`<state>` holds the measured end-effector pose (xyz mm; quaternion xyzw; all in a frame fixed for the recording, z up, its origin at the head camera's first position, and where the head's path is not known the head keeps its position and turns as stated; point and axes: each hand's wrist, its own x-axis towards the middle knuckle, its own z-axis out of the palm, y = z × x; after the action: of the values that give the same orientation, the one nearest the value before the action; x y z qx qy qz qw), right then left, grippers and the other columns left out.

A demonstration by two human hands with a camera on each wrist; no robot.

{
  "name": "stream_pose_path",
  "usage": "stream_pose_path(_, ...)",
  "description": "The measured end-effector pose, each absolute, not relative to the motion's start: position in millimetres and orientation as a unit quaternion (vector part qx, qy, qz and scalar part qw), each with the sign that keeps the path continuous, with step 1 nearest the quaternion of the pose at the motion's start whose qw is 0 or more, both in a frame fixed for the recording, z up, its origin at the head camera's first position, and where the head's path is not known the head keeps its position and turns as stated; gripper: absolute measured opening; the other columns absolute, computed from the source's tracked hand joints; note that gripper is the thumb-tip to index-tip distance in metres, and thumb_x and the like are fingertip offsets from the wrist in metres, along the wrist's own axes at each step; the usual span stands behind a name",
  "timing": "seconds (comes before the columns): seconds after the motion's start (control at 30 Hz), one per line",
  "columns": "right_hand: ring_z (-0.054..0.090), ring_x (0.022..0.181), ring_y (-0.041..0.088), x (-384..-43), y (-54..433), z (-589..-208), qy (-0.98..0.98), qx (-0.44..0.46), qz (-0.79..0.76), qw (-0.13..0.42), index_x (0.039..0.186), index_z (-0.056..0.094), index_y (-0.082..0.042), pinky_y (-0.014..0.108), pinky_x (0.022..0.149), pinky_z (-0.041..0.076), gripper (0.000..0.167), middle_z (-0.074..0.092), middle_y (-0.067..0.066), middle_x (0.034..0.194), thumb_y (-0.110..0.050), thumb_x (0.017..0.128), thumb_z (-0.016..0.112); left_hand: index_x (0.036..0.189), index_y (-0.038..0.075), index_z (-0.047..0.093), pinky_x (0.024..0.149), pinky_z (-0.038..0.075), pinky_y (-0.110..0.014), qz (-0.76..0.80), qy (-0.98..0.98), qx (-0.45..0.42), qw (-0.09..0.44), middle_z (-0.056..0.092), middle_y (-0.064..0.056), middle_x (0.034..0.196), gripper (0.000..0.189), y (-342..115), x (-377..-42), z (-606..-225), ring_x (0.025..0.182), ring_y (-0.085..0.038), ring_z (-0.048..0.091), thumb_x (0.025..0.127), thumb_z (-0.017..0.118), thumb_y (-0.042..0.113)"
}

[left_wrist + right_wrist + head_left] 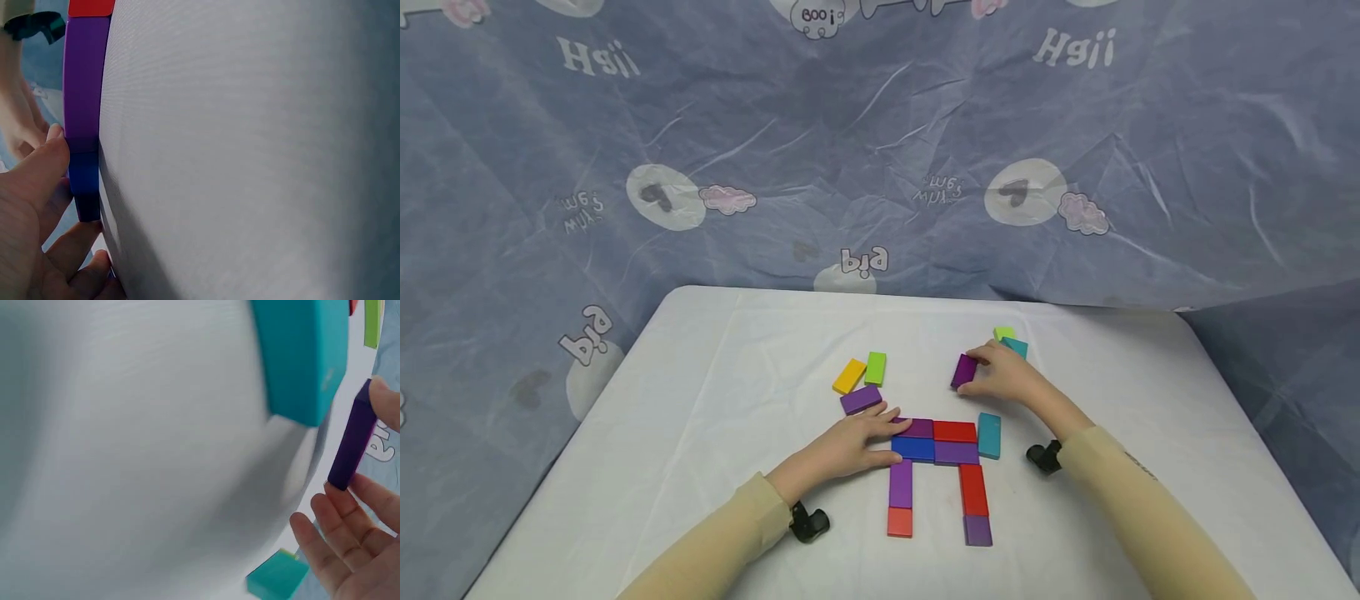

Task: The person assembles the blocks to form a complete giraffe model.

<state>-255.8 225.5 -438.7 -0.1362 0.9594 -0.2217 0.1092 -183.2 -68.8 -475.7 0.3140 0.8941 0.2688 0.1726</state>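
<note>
On the white-covered counter, the right hand pinches a dark purple rectangular block between thumb and fingertips; that block is above the right end of the arrangement, and whether it touches the cloth is hard to tell.

Beyond this hand, a teal rectangular block is partly hidden by the fingers, and it covers part of a lime green block.

The left hand has its fingers spread, the thumb at a blue rectangular block and a finger covering part of a magenta-purple block just above it. Its fingertips also come close to a tilted violet block; whether they touch is unclear.

At the right end stands an upright teal block, blurred and cut off in the right wrist view. The left wrist view crops a red-orange block at its top edge. Both sleeves leave the head view below.
</note>
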Motion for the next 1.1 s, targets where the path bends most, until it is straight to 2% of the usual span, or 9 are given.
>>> stream_pose_path(0.27,0.055,0.115,0.037,-242.5,248.7,-445.6,0.954,-0.14,-0.239,0.118,0.136,0.055,0.002,0.053,0.098,0.051,0.072,0.056,0.024,0.129,-0.037,0.081,0.08,0.147,0.027,0.048,0.118,0.03,-0.052,0.277,0.892,0.317,0.166,0.04,0.0,0.156,0.058,-70.1,-183.2,-478.3,0.152,-0.025,0.023,0.093,0.065,0.042)
stream_pose_path(0.57,0.057,0.113,0.037,-232.5,269.8,-449.9,0.953,-0.15,-0.24,0.107,0.133,0.059,0.0,0.054,0.099,0.049,0.068,0.059,0.022,0.126,-0.037,0.08,0.08,0.147,0.026,0.048,0.118,0.03,-0.053,0.278,0.891,0.318,0.168,0.041,-0.001,0.156,0.058,-69.5,-182.6,-476.2,0.152,-0.025,0.023,0.093,0.065,0.041)
stream_pose_path(0.87,0.058,0.113,0.037,-226.4,277.2,-456.9,0.951,-0.153,-0.259,0.076,0.132,0.06,0.0,0.054,0.099,0.049,0.052,0.061,0.021,0.124,-0.025,0.088,0.073,0.147,0.026,0.047,0.118,0.031,-0.053,0.279,0.89,0.32,0.168,0.041,-0.001,0.156,0.059,-69.2,-182.2,-477.4,0.152,-0.026,0.023,0.093,0.065,0.042)
stream_pose_path(1.1,0.058,0.109,0.036,-225.5,273.4,-459.7,0.951,-0.141,-0.269,0.059,0.13,0.061,-0.001,0.054,0.098,0.05,0.048,0.063,0.02,0.119,-0.02,0.088,0.074,0.147,0.025,0.048,0.118,0.03,-0.053,0.279,0.89,0.322,0.165,0.041,0.0,0.156,0.058,-69.5,-182.2,-476.9,0.152,-0.026,0.023,0.093,0.065,0.041)
